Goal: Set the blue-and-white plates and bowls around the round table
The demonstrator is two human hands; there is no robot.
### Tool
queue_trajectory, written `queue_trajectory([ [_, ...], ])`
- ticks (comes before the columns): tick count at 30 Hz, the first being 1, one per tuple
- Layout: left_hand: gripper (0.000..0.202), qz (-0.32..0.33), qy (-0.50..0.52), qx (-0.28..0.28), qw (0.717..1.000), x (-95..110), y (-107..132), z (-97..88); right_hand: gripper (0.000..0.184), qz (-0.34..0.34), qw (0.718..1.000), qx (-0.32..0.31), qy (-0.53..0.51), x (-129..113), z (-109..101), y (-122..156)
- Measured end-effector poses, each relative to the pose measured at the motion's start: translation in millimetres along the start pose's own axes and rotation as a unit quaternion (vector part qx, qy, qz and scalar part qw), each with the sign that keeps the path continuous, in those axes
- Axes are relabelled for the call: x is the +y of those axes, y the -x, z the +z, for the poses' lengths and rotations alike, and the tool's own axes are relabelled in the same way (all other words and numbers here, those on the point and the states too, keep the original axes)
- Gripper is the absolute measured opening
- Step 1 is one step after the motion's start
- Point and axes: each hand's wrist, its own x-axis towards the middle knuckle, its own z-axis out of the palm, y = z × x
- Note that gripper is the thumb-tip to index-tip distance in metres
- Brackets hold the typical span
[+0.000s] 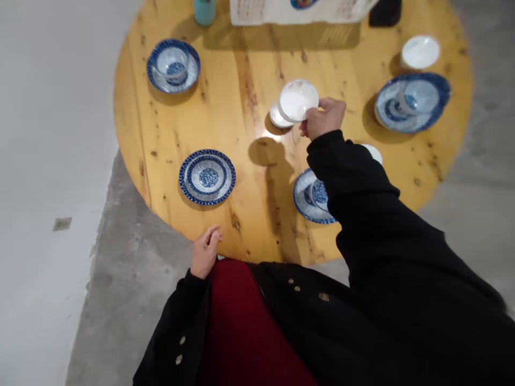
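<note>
My right hand [325, 117] reaches over the middle of the round table, thumb and fingers closed on the rim of a small white bowl [298, 101]. The bowl is tilted so its inside faces me. Just behind its lower left edge shows another white bowl [279, 116]; whether the two touch I cannot tell. At the table's near edge my left hand [206, 251] rests with fingers curled in and nothing seen in it. Beyond it lies a blue-and-white plate [184, 185] with a smaller patterned dish [208, 177] in its middle.
On the wooden table [249, 214] stand more blue-patterned plates with bowls, at far left [173, 66], at right [413, 103] and partly under my right sleeve. A white bowl [420, 52] stands far right. A white basket [273, 13] and a turquoise container [205, 12] are at the back.
</note>
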Motion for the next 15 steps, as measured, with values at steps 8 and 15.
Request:
queue_trajectory([
  [8,0.053,-0.012,0.041,-0.076,0.996,-10.5,-51.9,-29.6,0.021,0.078,0.995,0.032,-0.061,1.7,-17.5,147.9],
  [15,0.039,-0.051,0.109,-0.033,0.992,-9.7,-103.6,-69.6,0.035,0.204,0.97,0.021,-0.132,29.4,30.9,268.7],
])
